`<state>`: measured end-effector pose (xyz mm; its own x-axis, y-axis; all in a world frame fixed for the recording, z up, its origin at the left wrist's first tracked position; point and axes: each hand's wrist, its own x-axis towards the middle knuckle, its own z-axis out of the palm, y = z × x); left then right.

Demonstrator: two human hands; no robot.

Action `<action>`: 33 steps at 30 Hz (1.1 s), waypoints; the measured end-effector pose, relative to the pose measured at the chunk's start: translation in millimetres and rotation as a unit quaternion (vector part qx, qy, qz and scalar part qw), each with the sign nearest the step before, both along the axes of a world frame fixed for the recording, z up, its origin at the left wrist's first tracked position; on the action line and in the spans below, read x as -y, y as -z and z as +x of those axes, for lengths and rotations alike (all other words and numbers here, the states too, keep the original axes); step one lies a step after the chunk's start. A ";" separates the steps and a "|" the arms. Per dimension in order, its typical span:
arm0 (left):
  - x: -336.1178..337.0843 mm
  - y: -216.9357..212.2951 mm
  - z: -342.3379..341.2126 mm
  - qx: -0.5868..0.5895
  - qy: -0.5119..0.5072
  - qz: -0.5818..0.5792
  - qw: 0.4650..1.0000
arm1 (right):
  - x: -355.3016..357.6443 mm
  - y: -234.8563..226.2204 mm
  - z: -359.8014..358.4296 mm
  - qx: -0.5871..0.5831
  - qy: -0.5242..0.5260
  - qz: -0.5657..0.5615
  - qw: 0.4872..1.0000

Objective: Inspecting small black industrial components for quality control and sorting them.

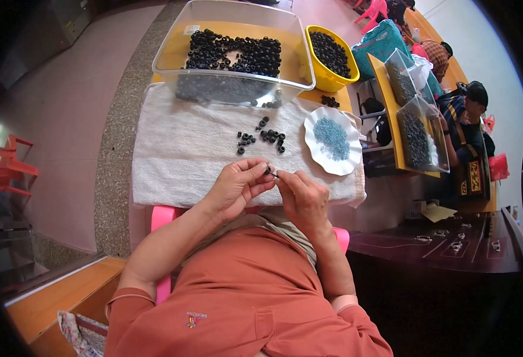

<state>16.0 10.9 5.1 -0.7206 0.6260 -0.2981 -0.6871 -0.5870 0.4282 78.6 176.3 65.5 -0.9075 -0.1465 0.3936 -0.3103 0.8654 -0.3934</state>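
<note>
My left hand (pixel 236 185) pinches a small black ring-shaped part (pixel 268 171) between thumb and fingertips, just above the near edge of the white cloth (pixel 178 143). Right beside it, my right hand (pixel 306 199) has its fingers closed on a thin dark stick-like piece (pixel 275 175), whose tip meets the black part. Beyond both hands, several loose black parts (pixel 270 137) lie in small groups on the cloth. A white scalloped plate (pixel 313 150) to the right holds a spread of tiny pale blue pieces (pixel 331 138).
At the back stands a clear plastic bin (pixel 163 59) with many black parts; a yellow basin (pixel 331 84) of them sits beside it. On the right, clear boxes (pixel 417 140) rest on another table, where a person (pixel 469 113) sits. A dark table (pixel 386 244) adjoins lower right.
</note>
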 end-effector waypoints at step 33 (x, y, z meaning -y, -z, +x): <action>-1.4 -0.6 3.7 0.024 -0.017 -0.019 0.999 | 11.8 10.5 3.4 -0.019 0.032 -0.078 0.996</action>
<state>19.7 12.4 5.7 -0.7248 0.5899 -0.3558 -0.6881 -0.5939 0.4170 82.0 164.5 54.9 -0.8967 -0.0240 0.4419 -0.2745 0.8134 -0.5128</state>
